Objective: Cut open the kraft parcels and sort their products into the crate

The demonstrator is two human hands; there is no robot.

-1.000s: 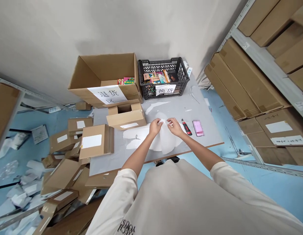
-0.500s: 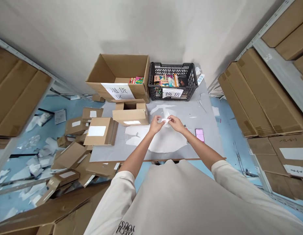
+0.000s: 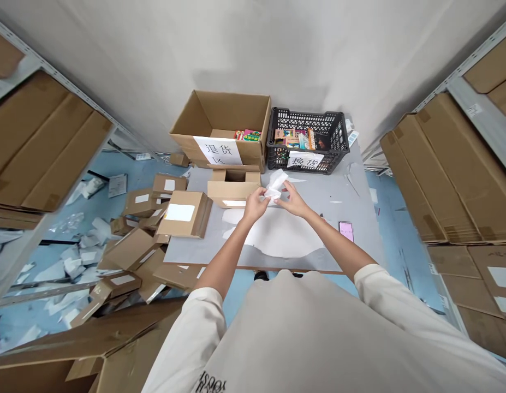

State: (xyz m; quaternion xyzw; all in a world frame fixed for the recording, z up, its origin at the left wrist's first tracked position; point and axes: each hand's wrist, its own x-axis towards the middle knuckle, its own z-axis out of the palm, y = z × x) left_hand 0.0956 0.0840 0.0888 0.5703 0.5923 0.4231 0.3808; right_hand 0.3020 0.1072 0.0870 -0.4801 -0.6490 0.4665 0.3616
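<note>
A crumpled white paper (image 3: 277, 182) is held up between my two hands over the grey table (image 3: 187, 252). My left hand (image 3: 256, 204) grips its left side, close to the front of a small open cardboard box (image 3: 233, 192). On the paper's right side, the fingers of my right hand (image 3: 292, 200) are closed on it. Beneath my hands a worn white patch (image 3: 283, 232) covers part of the tabletop.
Behind stand a large open carton (image 3: 228, 123) with colourful packets (image 3: 251, 135) and a black crate (image 3: 308, 143) of small boxes. A phone (image 3: 346, 231) lies right. Left are a closed box (image 3: 185, 214) and piled cartons; shelves flank both sides.
The view has turned slightly left, so the table appears farther right. The white paper now stands up taller and more spread between my hands, which have shifted toward the small open box.
</note>
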